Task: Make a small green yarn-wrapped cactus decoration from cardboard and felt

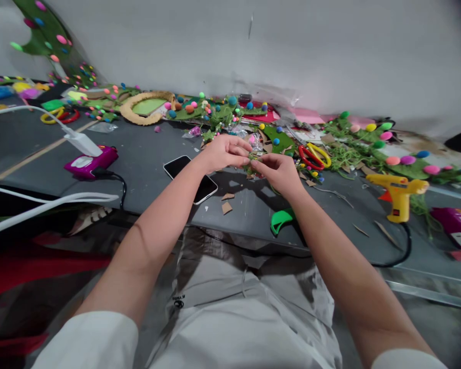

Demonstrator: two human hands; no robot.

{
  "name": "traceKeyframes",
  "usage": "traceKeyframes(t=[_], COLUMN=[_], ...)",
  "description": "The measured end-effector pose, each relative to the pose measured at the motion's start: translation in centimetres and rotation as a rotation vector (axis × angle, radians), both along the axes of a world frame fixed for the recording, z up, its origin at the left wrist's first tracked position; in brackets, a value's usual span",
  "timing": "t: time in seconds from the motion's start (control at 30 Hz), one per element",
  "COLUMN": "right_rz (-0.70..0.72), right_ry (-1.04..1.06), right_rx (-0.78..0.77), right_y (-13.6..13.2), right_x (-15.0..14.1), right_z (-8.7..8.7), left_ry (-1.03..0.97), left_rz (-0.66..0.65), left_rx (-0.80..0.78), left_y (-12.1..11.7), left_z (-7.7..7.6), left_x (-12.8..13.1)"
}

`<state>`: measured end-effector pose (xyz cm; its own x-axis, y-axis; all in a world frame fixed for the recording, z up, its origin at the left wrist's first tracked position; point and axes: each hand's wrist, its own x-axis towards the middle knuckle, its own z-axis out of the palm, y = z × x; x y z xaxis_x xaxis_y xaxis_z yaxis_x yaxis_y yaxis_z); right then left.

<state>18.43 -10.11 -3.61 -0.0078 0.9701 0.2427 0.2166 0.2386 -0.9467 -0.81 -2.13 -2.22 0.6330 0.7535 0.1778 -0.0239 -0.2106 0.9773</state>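
Note:
My left hand (226,152) and my right hand (278,171) meet above the grey table (146,169), fingertips pinched together on a small greenish craft piece (251,165) that is mostly hidden between them. Both hands are closed in a pinch. A black phone (184,171) lies just under my left wrist. A green felt scrap (279,220) and brown cardboard bits (226,206) lie below my right hand near the table's front edge.
Red and yellow scissors (314,155) lie right of my hands. A yellow glue gun (398,193) stands at the right, its cord trailing off the edge. A magenta power strip (89,162) sits left. Green felt pieces with coloured pompoms (372,143) crowd the back along the wall.

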Motion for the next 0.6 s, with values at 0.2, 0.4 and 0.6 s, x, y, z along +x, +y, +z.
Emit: traceKeyframes(t=[0.2,0.4,0.6], right_rz=[0.002,-0.007,-0.026], right_ry=[0.002,0.005,-0.025], right_rx=[0.011,0.007,-0.010], right_y=[-0.08,-0.11,-0.03], right_x=[0.12,0.07,0.08], right_z=[0.11,0.19,0.09], left_ry=[-0.014,-0.009,-0.004], left_rz=[0.002,0.000,0.003], left_rx=[-0.019,-0.031,-0.029], left_y=[-0.07,-0.08,0.11], left_z=[0.01,0.05,-0.19], left_x=[-0.02,0.05,0.08])
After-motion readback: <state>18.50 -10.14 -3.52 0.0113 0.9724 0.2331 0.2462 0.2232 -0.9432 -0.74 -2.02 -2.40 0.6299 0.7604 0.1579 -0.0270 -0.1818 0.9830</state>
